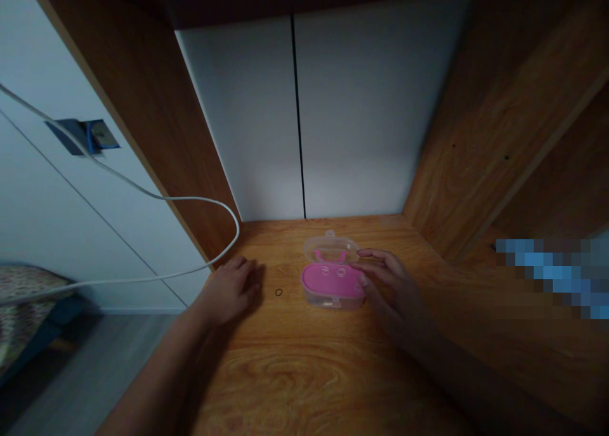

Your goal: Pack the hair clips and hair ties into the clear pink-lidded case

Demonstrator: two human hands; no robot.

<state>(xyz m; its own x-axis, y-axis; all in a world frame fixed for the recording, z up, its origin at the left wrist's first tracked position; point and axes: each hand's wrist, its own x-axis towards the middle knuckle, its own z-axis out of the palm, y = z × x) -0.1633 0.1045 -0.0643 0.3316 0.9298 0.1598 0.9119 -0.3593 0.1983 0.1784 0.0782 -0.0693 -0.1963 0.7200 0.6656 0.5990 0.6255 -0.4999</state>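
A small clear plastic box [333, 301] sits on the wooden surface with its hinged lid [307, 249] tipped back. An oval pink insert [328, 280] covers its inside and bears two round outlined marks. A pink handle [330, 257] shows at the lid. My right hand [392, 290] is at the box's right end, fingers apart, the thumb at the pink insert and a fingertip by the lid's edge. My left hand [233, 290] rests on the wood to the left, fingers loosely bent and holding nothing. Between it and the box lies a small dark ring [278, 292], perhaps a rubber band.
Wooden side panels [157, 118] and a pale back panel [352, 118] enclose the wooden surface [295, 372]. A white cable [200, 198] loops in from the left, close to my left hand. A wall socket with blue tape [102, 134] and patterned cloth [28, 315] are farther left.
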